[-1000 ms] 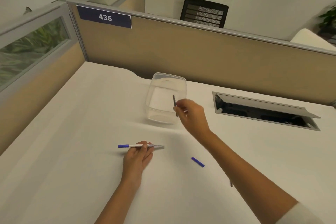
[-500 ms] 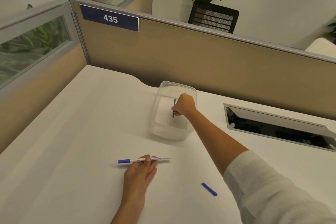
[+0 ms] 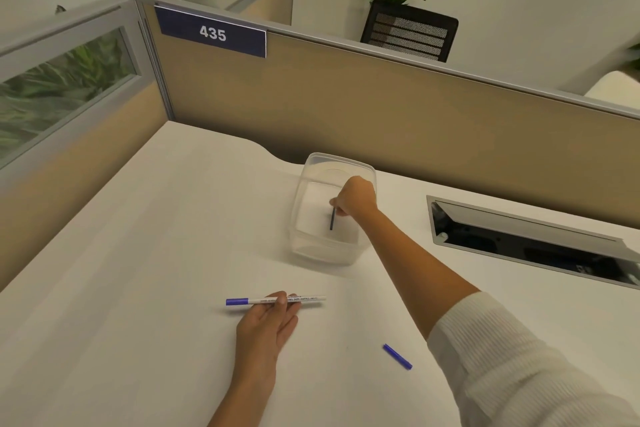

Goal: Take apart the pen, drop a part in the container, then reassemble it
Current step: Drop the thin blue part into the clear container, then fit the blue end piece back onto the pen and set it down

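1. I see the right hand (image 3: 356, 196) reached out over the clear plastic container (image 3: 304, 215), which stands on the white worktop (image 3: 138, 253) near the far partition (image 3: 381, 107); its grip is pinched on the top end of a thin dark refill (image 3: 332, 218); the refill hangs nearly upright inside the container, and I cannot tell whether its lower tip touches the bottom.
2. The left hand (image 3: 266, 322) rests on the worktop nearer to me and left of the container; its fingertips (image 3: 282, 298) are laid over the middle of the white pen barrel (image 3: 311, 299), so the grip is a light hold on the barrel rather than a full clench.
3. The barrel lies flat, running left to right, with its blue end (image 3: 237, 302) pointing left and its white end pointing right; it is well apart from the container.
4. A small blue cap (image 3: 397, 356) lies by itself on the worktop to the right of the left hand, near the right forearm and touching nothing else.
5. A white ribbed sleeve (image 3: 519, 364) covers the right arm from the elbow upward.
6. An open cable hatch (image 3: 526, 239) sits in the worktop to the right of the container.
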### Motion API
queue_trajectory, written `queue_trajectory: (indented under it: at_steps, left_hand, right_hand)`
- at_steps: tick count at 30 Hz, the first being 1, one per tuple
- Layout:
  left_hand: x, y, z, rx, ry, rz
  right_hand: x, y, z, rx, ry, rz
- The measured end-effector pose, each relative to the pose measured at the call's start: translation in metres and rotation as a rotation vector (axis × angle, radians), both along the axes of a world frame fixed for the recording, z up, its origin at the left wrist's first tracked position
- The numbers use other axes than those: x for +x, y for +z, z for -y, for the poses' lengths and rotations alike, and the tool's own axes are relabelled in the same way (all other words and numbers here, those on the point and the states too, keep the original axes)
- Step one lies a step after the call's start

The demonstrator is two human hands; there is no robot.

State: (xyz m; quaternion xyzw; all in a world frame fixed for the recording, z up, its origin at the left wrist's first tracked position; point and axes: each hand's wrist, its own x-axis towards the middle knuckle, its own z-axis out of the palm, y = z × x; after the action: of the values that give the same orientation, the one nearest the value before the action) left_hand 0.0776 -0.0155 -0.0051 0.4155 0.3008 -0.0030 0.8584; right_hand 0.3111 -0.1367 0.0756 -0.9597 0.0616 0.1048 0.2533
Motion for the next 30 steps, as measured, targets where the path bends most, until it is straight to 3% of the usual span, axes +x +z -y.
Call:
queue_trajectory:
  at_steps: [5, 10, 16, 22, 30]
  left_hand:
    - [-0.001, 0.008, 0.003, 0.039, -0.006, -0.007]
    - [-0.002, 0.017, 0.007, 0.088, -0.010, -0.023]
    - [-0.009, 0.020, 0.008, 0.159, -0.055, -0.029]
    - [-0.024, 0.021, 0.005, 0.161, -0.104, -0.052]
    - [-0.047, 0.022, 0.002, 0.175, -0.137, -0.040]
  right_hand:
    - [-0.026, 0.051, 0.020, 0.298, -0.010, 0.209]
    - [-0.068, 0.080, 0.053, 0.408, -0.026, 0.377]
    - [-0.129, 0.038, 0.125, 0.392, -0.231, 0.341]
    - [-0.211, -0.024, 0.188, 0.233, -0.446, 0.261]
    - [-0.287, -0.051, 0.204, 0.147, -0.408, 0.153]
